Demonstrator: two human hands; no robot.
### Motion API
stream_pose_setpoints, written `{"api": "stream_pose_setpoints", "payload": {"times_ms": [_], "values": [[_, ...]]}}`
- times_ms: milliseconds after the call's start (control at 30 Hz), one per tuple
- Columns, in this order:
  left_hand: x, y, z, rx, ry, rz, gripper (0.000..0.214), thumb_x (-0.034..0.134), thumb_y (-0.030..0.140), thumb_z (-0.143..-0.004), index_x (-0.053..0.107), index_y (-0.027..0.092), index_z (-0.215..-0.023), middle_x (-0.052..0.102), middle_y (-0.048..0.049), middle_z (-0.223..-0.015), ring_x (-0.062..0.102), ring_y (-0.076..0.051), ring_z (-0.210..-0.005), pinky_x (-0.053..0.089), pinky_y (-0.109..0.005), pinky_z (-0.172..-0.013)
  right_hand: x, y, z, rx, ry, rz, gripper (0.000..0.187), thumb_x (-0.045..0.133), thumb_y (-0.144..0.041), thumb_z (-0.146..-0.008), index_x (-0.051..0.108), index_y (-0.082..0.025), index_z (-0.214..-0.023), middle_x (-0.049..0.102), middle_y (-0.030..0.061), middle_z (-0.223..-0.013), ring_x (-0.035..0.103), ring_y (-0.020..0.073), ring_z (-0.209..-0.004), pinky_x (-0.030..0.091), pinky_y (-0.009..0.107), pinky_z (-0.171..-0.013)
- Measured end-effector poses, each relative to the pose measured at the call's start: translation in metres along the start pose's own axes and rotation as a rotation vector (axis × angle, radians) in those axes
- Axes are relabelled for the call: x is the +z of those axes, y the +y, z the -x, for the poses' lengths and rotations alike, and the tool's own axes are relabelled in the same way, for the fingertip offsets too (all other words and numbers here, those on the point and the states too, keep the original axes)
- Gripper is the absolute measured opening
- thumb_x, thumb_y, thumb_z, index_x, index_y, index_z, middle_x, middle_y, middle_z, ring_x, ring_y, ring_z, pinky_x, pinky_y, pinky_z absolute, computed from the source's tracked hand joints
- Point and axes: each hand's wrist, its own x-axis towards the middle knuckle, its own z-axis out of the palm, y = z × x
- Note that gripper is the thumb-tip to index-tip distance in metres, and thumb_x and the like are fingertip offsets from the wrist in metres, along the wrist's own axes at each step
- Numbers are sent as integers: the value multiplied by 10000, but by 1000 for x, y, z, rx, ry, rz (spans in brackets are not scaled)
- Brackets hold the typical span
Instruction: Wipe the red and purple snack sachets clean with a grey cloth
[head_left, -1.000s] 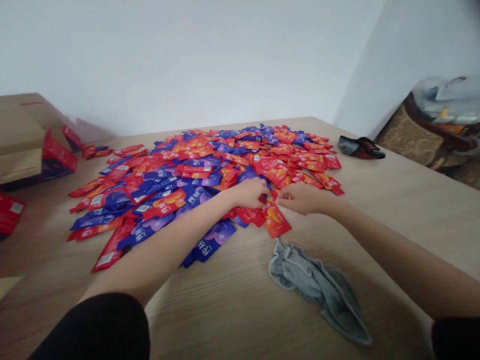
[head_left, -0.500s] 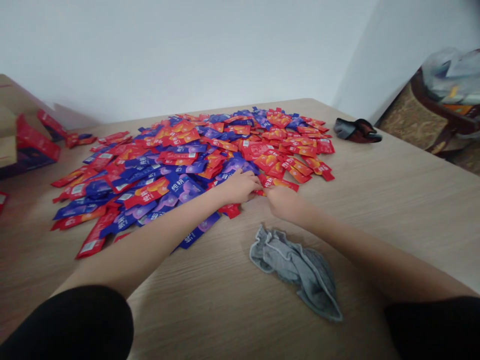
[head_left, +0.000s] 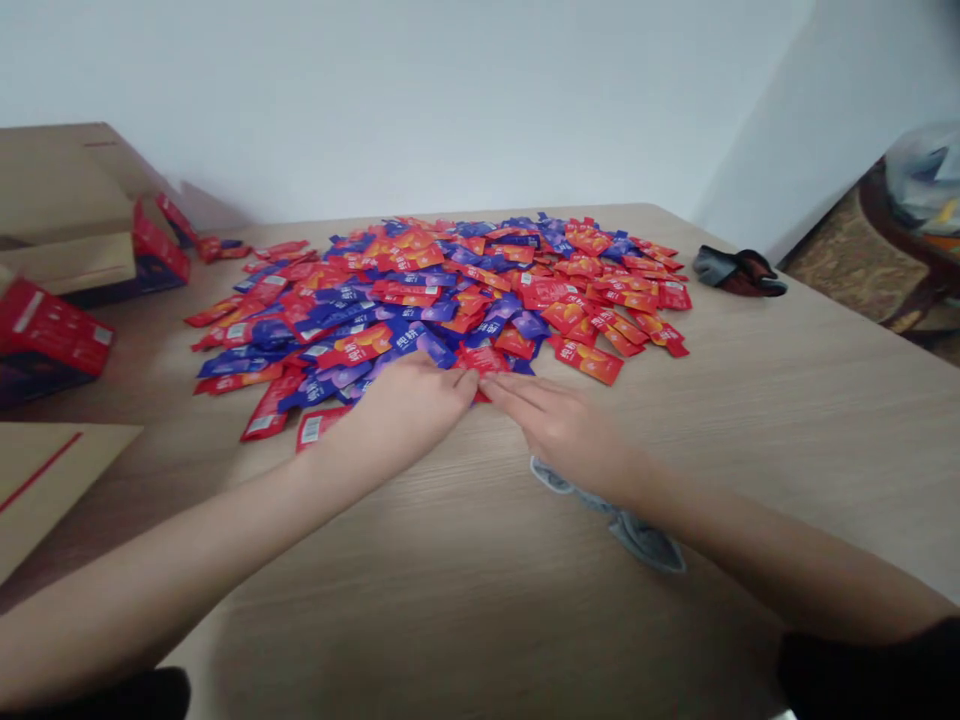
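Observation:
A wide heap of red and purple sachets (head_left: 405,285) lies on the table, printed with orange and purple shapes. My hands meet at its near edge, over one red sachet (head_left: 484,360). The curled fingers of my left hand (head_left: 420,400) close on the near end of this sachet, hiding part of it. My right hand (head_left: 559,425) comes from the right, its fingers held together and their tips pinching at the same end. Just right of them, a red-orange sachet (head_left: 586,358) lies flat and untouched. A grey cloth piece (head_left: 645,540) is partly covered by my right forearm.
Open cardboard cartons (head_left: 67,190) stand at the left, with red and purple boxes (head_left: 56,335) by them. A carton flap (head_left: 60,470) juts in at the near left. A dark, shiny item (head_left: 739,272) rests near the table's right edge, with a chair (head_left: 900,240) beyond.
Both hands have shifted left and nearer, leaving the red-orange sachet on the table and now holding another red one. The view has swung left, bringing more of the cartons in.

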Motion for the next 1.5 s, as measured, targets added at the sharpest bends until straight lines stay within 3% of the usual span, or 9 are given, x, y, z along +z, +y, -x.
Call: {"api": "stream_pose_setpoints", "payload": {"times_ms": [133, 300, 433, 567, 733, 933, 1133, 1233, 1500], "values": [[4, 37, 75, -91, 83, 24, 338, 437, 4, -892, 651, 61, -1147, 731, -146, -1105, 708, -226, -933, 529, -356, -808, 20, -48, 14, -161, 5, -39, 433, 378, -36, -936, 580, -75, -1316, 602, 136, -1360, 533, 205, -1298, 462, 385, -1102], [56, 103, 134, -190, -69, 124, 378, 435, 71, -922, 620, 56, -1251, 639, -154, -1307, 632, -249, -1176, 502, -372, -975, 56, -92, 47, -120, -281, -122, 373, 472, -122, -943, 598, -89, -1292, 607, 149, -1350, 546, 221, -1285, 489, 403, -1074], [69, 127, 157, -298, -140, 256, 593, 443, 419, -979, 430, 71, -1458, 350, -163, -1556, 375, -334, -1413, 383, -462, -1117, 34, -90, 59, -1, -372, -128, 395, 537, -293, -942, 596, -142, -1302, 510, 155, -1454, 459, 277, -1360, 410, 499, -1125], [63, 127, 169, -310, -143, 346, 584, 415, 445, -984, 401, 151, -1490, 369, -114, -1560, 338, -345, -1430, 354, -480, -1130, 1, -49, 89, 212, -315, 94, 447, 540, -278, -911, 562, -173, -1345, 397, 169, -1530, 372, 355, -1400, 356, 597, -1113], [66, 124, 171, -292, -123, 427, 524, 416, 407, -980, 487, 158, -1435, 474, -110, -1494, 398, -361, -1389, 368, -482, -1120, 10, -13, 138, 387, -324, 84, 376, 465, -238, -930, 597, -227, -1282, 540, 160, -1356, 527, 322, -1224, 486, 535, -964], [68, 125, 175, -319, -107, 444, 559, 390, 380, -983, 429, 101, -1466, 436, -111, -1522, 374, -331, -1409, 336, -468, -1147, 25, -70, 71, 534, 1, -184, 372, 429, -250, -957, 518, -225, -1317, 536, 125, -1223, 555, 257, -1116, 473, 460, -963], [66, 132, 181, -349, -165, 446, 538, 402, 409, -976, 559, 64, -1357, 512, -181, -1446, 441, -350, -1363, 320, -518, -1144, 73, -144, 11, 155, -333, -52, 425, 396, -224, -967, 514, -159, -1370, 505, 144, -1409, 508, 282, -1082, 439, 446, -864], [61, 130, 180, -347, -188, 444, 507, 379, 330, -982, 533, 59, -1382, 499, -167, -1460, 436, -327, -1373, 345, -502, -1131, 82, -143, 23, 134, -401, 46, 443, 388, -201, -958, 522, -166, -1379, 526, 138, -1408, 503, 287, -1047, 417, 448, -812], [54, 123, 177, -349, -248, 482, 513, 391, 305, -977, 481, 76, -1427, 409, -149, -1523, 387, -306, -1412, 363, -479, -1122, 49, -97, 64, 500, -361, 146, 447, 389, -168, -928, 531, -134, -1350, 530, 209, -1258, 512, 334, -1048, 452, 491, -847]]}}
